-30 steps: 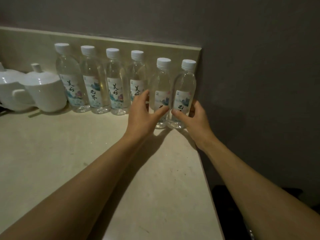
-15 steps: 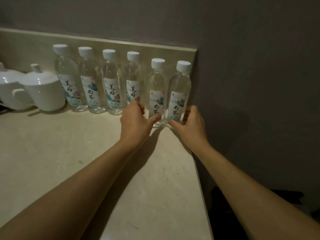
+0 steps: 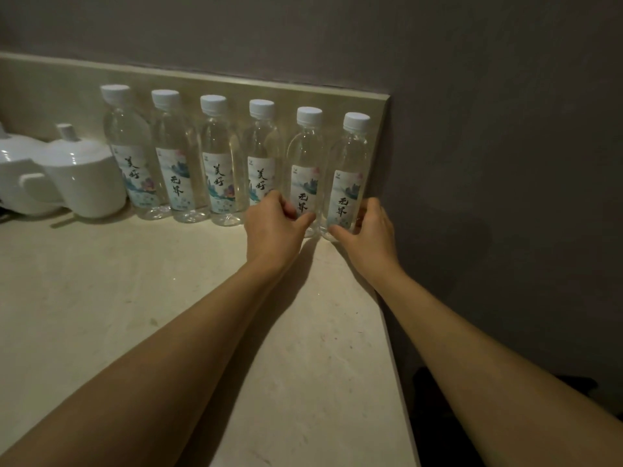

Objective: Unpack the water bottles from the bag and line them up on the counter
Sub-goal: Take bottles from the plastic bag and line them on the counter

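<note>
STEP: final lining-up, by the look | BOTTLES: six upright along backsplash on table (image 3: 135,298) | left hand (image 3: 273,227) curled round fifth bottle (image 3: 305,170) | right hand (image 3: 367,230) gripping sixth bottle (image 3: 349,176) | NEXT: nudge flush, release gently

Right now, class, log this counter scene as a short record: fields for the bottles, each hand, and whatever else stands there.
bottles: six capped water bottles upright in a row against the backsplash
left hand: left hand grips the base of the fifth bottle
right hand: right hand grips the base of the sixth bottle, at the counter's right end
counter: beige counter
other items: two white lidded cups left of the row
bag: not in view
</note>
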Demonstrator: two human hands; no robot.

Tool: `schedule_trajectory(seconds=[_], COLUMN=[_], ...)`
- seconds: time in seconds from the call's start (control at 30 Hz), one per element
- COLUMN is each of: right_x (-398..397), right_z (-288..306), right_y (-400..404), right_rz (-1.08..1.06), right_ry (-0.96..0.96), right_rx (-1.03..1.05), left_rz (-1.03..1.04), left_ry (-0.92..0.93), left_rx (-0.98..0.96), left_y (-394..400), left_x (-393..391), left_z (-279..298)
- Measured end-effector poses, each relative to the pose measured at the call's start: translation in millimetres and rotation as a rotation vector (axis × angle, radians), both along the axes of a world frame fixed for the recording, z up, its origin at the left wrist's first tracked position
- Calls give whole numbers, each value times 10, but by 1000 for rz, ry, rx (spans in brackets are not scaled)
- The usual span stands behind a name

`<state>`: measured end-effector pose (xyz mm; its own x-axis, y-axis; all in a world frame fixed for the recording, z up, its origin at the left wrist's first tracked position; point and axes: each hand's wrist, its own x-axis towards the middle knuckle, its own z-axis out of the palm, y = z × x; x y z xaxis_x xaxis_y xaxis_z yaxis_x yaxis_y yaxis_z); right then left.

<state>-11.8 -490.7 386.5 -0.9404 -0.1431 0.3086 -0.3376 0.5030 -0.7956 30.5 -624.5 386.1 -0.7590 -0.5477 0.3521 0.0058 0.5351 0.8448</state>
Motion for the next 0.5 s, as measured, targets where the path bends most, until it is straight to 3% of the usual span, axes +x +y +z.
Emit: schedule_trajectory(seconds=[0.5], right_x=[-165], right_z=[-21], right_y=[-111], right_rz=[-31], right_ry=[46], right_rx=[49], left_rz=[30], left_ry=[39], left_rx=[-8], left_y=[-45], left_x=[-134], left_z=[4])
